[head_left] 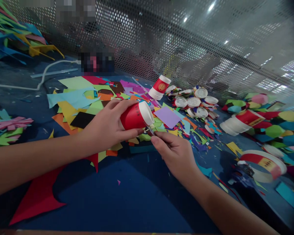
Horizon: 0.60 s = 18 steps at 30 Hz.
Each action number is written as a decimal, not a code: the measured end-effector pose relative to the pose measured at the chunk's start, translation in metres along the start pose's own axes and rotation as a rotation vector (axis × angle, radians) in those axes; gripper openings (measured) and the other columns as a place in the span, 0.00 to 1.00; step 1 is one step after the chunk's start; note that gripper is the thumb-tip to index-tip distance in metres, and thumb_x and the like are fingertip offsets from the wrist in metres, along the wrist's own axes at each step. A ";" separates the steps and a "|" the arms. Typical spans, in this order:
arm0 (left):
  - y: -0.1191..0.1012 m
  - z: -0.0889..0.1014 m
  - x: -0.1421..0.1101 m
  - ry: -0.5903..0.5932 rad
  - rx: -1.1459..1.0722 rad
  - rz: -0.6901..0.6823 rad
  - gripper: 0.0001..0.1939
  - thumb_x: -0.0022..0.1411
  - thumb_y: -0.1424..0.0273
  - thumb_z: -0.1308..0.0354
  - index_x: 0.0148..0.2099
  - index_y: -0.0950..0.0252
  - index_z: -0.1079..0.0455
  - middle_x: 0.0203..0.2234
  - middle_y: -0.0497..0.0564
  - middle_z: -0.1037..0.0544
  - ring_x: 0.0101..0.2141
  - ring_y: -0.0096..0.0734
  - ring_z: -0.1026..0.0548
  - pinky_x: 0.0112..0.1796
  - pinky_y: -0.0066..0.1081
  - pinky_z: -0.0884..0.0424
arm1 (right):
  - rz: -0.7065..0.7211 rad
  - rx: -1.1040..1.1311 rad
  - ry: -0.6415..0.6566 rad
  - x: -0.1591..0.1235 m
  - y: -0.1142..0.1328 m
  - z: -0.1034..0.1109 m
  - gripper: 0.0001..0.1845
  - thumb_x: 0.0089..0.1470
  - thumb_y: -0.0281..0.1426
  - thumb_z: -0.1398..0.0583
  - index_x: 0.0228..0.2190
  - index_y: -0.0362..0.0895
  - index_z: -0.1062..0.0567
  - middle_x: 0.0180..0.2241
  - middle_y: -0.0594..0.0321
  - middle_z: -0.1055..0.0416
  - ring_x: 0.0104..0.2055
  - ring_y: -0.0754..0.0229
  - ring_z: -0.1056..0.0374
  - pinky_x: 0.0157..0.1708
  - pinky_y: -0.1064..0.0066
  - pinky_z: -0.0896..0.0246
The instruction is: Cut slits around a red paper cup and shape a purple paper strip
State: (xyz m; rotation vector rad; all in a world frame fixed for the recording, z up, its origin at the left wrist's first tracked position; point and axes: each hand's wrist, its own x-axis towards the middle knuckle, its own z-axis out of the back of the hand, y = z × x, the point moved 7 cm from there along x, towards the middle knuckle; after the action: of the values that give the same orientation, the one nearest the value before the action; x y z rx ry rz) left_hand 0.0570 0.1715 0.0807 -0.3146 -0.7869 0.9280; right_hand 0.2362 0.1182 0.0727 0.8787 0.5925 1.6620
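My left hand (pixel 110 122) is wrapped round a red and white paper cup (pixel 133 116), which lies tilted with its white end towards the right. Its thumb is under the cup and the fingers go over the top. Close to the cup's lower right edge, my right hand (pixel 175 153) pinches a thin metal blade (pixel 150 130). The blade's tip meets the cup's white edge; its handle is hidden in my fingers. Beneath and behind both hands lies a heap of coloured paper scraps, including a purple sheet (pixel 169 117) and a black piece (pixel 82 120).
A cup stack (pixel 160 87) stands upside down behind the scraps, beside several round white cup pieces (pixel 193 102). On the right are another cup stack (pixel 242 122), a cut cup ring (pixel 274 163) and a dark tool (pixel 245 178). A perforated metal panel (pixel 137 36) borders the back; a white cable (pixel 42 76) runs left.
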 end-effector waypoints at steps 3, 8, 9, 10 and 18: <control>0.000 0.000 0.002 0.015 -0.038 0.002 0.40 0.55 0.48 0.36 0.66 0.59 0.35 0.54 0.55 0.26 0.53 0.50 0.28 0.52 0.42 0.29 | 0.021 0.007 0.019 0.001 0.002 0.000 0.22 0.60 0.43 0.43 0.19 0.46 0.38 0.17 0.70 0.44 0.21 0.66 0.48 0.23 0.71 0.54; 0.002 -0.001 0.007 0.074 -0.153 0.014 0.41 0.53 0.49 0.35 0.65 0.64 0.33 0.57 0.57 0.26 0.54 0.52 0.28 0.55 0.45 0.32 | 0.078 -0.020 0.028 0.001 0.004 0.001 0.21 0.59 0.42 0.42 0.19 0.45 0.34 0.19 0.70 0.42 0.23 0.66 0.46 0.24 0.72 0.52; 0.002 -0.001 0.008 0.081 -0.179 0.006 0.41 0.52 0.50 0.35 0.64 0.64 0.33 0.57 0.58 0.25 0.54 0.51 0.27 0.54 0.45 0.32 | 0.089 -0.021 0.029 0.001 0.004 0.001 0.20 0.59 0.42 0.41 0.20 0.44 0.32 0.19 0.70 0.41 0.23 0.66 0.45 0.24 0.72 0.52; 0.001 -0.001 0.009 0.088 -0.203 -0.008 0.40 0.52 0.51 0.35 0.63 0.65 0.32 0.56 0.58 0.25 0.53 0.51 0.27 0.53 0.44 0.31 | 0.097 -0.018 0.030 0.002 0.004 0.001 0.19 0.59 0.41 0.41 0.22 0.44 0.29 0.19 0.70 0.40 0.23 0.66 0.45 0.24 0.72 0.52; 0.006 -0.005 0.010 0.121 -0.328 -0.024 0.36 0.50 0.54 0.32 0.60 0.62 0.29 0.52 0.57 0.23 0.49 0.52 0.24 0.46 0.43 0.27 | 0.098 0.014 0.061 0.002 0.002 0.001 0.20 0.59 0.42 0.40 0.21 0.44 0.28 0.19 0.69 0.38 0.24 0.65 0.43 0.25 0.73 0.49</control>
State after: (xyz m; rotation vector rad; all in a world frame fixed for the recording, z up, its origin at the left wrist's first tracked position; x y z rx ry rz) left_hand 0.0608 0.1828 0.0785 -0.6401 -0.8286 0.7480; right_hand 0.2354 0.1191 0.0756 0.8813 0.6120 1.7801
